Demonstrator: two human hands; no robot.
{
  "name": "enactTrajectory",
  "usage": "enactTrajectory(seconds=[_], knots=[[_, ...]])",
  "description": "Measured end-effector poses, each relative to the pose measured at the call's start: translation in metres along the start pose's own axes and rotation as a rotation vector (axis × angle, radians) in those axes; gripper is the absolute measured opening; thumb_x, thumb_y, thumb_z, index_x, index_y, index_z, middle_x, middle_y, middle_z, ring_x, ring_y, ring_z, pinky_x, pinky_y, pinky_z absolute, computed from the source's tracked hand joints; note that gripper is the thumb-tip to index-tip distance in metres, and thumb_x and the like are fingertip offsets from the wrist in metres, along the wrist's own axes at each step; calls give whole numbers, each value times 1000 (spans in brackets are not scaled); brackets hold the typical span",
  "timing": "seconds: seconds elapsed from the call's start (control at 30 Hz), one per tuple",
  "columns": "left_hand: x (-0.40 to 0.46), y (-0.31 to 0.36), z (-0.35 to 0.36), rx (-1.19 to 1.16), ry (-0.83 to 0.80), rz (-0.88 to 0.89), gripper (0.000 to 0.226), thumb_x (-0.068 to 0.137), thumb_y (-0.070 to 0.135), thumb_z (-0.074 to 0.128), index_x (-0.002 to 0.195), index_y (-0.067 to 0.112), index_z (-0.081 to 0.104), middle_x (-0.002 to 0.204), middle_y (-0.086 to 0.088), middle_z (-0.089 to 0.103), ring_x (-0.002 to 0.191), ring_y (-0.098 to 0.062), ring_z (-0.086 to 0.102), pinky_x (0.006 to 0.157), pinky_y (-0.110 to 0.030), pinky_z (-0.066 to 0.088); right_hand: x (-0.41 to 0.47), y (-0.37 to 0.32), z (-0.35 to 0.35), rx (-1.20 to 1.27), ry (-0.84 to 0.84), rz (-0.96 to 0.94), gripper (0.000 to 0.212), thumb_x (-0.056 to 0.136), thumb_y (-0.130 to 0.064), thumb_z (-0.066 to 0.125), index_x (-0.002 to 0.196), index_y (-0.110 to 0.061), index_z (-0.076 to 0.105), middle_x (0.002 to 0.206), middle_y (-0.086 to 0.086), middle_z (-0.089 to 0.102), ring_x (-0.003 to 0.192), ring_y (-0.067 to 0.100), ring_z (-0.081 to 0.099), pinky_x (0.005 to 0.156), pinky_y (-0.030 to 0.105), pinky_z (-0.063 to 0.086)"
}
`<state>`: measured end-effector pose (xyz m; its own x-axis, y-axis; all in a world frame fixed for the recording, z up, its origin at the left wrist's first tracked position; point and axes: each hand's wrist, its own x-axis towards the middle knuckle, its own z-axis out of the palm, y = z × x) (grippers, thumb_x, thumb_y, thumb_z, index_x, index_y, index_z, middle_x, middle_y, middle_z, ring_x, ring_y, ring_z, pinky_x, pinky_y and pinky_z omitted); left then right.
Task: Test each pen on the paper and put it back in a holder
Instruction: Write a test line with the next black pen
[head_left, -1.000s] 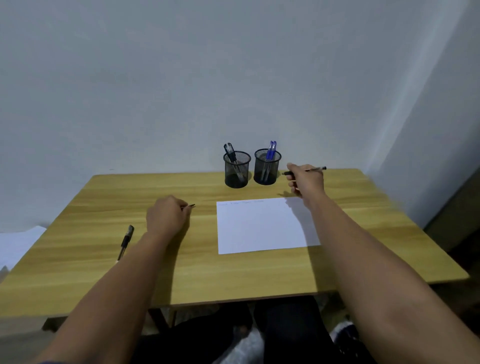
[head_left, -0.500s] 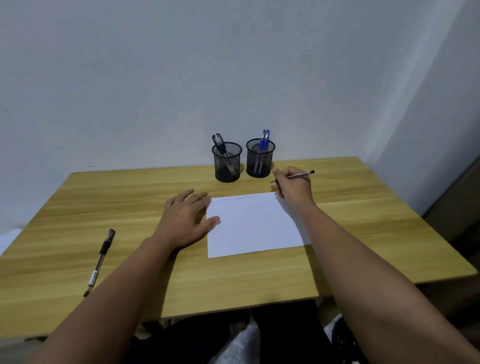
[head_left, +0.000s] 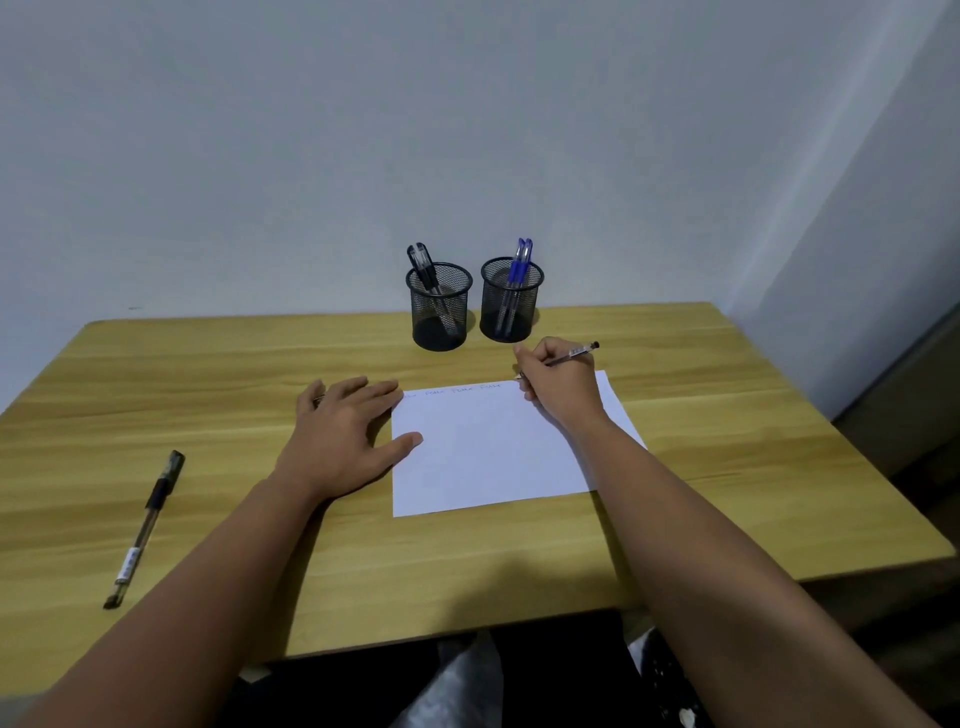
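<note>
A white sheet of paper lies on the wooden table, with a row of faint scribbles along its top edge. My right hand grips a clear pen, its tip down at the paper's top right. My left hand lies flat with fingers spread, its thumb on the paper's left edge. Two black mesh holders stand at the back: the left holder has black pens, the right holder has blue pens. A black-capped pen lies loose at the table's left.
A pale wall stands right behind the holders, and the table's right edge runs close to a corner of the room. Dark legs show below the table's front edge.
My left hand has opened and moved right, flat against the paper's edge. My right hand has brought the pen down from beside the holders to the paper's top right.
</note>
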<state>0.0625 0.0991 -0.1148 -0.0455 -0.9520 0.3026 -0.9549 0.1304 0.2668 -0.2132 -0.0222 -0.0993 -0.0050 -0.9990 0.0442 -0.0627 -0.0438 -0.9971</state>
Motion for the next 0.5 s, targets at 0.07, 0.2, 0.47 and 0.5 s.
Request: enactTrajectory(seconds=[0.07, 0.2, 0.47, 0.5], knots=[[0, -1, 0, -11, 5, -7, 76, 81, 82, 42, 141, 39, 55, 151, 22, 47, 145, -13, 35, 121, -56, 11, 0, 3, -1, -12, 12, 2, 32, 99, -13, 72, 72, -5, 57, 63, 19, 60, 51, 20, 62, 49, 28, 47], [1, -1, 0, -20, 8, -12, 76, 81, 82, 43, 141, 38, 56, 151, 22, 47, 145, -13, 35, 121, -57, 11, 0, 6, -1, -50, 4, -22, 34, 99, -10, 70, 75, 8, 53, 63, 21, 59, 51, 18, 63, 51, 30, 48], [1, 1, -2, -32, -2, -24, 77, 79, 83, 41, 141, 38, 56, 152, 23, 45, 146, -11, 33, 121, -56, 9, -1, 5, 1, -87, -28, -53, 41, 98, -12, 75, 70, 7, 51, 60, 18, 59, 50, 21, 57, 50, 28, 45], [1, 1, -2, -31, -2, -25, 78, 79, 83, 41, 141, 38, 56, 152, 24, 45, 146, -11, 33, 121, -56, 9, -2, 5, 1, -91, -35, -54, 41, 98, -12, 75, 70, 7, 52, 59, 18, 59, 50, 21, 56, 49, 27, 44]])
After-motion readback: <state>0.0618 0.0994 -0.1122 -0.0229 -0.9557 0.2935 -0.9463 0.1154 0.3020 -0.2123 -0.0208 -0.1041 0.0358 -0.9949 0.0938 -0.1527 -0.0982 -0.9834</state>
